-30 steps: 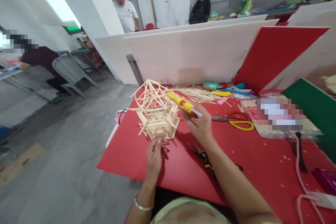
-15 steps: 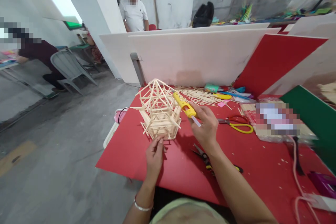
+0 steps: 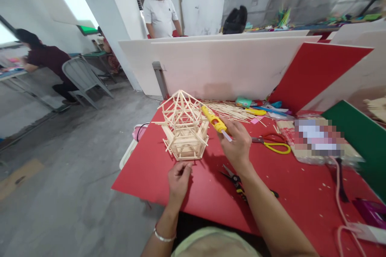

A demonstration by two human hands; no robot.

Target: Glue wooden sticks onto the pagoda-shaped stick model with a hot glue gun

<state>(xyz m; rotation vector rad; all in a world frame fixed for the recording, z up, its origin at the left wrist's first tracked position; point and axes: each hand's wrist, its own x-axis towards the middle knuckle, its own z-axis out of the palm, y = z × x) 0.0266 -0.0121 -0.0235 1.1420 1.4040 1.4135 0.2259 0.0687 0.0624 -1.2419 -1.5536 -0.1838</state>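
A small house built of thin wooden sticks (image 3: 183,128) stands on the red table (image 3: 196,192) near its left edge. My right hand (image 3: 238,144) is closed around a yellow glue gun (image 3: 213,119), whose nozzle points at the right side of the stick roof. My left hand (image 3: 178,178) rests on the table just in front of the house's base, fingers curled together in a pinch; whether they hold a stick I cannot make out.
Loose sticks (image 3: 229,109) lie behind the house. Yellow-handled scissors (image 3: 271,143) and small cutters (image 3: 238,182) lie right of my hand. White, red and green boards (image 3: 229,64) stand behind. A pink cable (image 3: 340,204) runs at right. Two people are farther back at left.
The glue gun's nozzle has come down closer to the roof's right side. My left hand has drawn back slightly from the house's base. The view has shifted a little.
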